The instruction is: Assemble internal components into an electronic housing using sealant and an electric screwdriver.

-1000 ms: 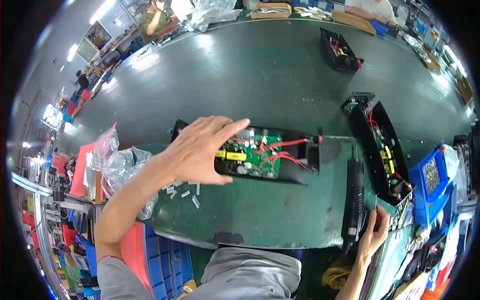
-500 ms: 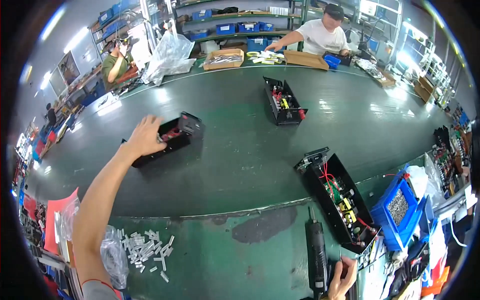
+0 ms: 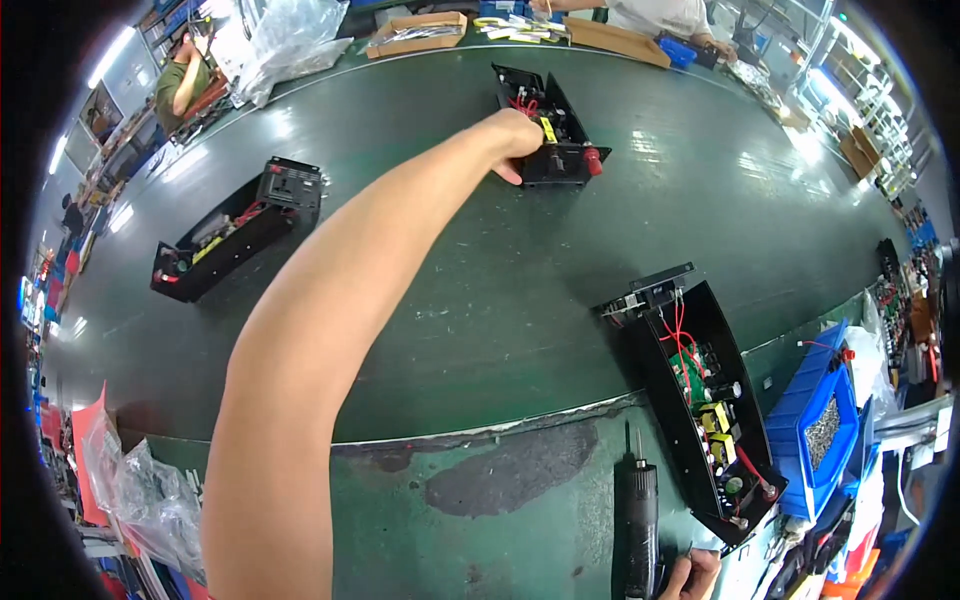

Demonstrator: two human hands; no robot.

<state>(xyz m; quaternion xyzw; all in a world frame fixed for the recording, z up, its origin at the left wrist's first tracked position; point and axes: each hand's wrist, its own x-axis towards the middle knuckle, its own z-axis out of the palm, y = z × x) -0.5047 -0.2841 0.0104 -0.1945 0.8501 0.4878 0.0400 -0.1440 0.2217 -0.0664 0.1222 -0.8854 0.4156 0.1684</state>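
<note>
My left hand reaches across to the far open power inverter, a black case with red wires, a yellow part and a red terminal. Its thumb lies outside the case's left wall while the fingers, mostly hidden, curl over that wall. My right hand is at the bottom edge, fingertips pinched on something too small to make out. Beside it lies a black electric screwdriver. Just above stands a nearer power inverter, its board exposed and end panel hanging off. A third power inverter sits at the left.
A blue bin of small metal parts stands at the right. Clear plastic bags lie lower left. Along the far edge are a cardboard tray and a co-worker's arm. Another person sits at far left.
My left hand has left the left inverter, which now sits farther left, and moved to the far inverter. My right hand stays low near the screwdriver. The view has shifted downward.
</note>
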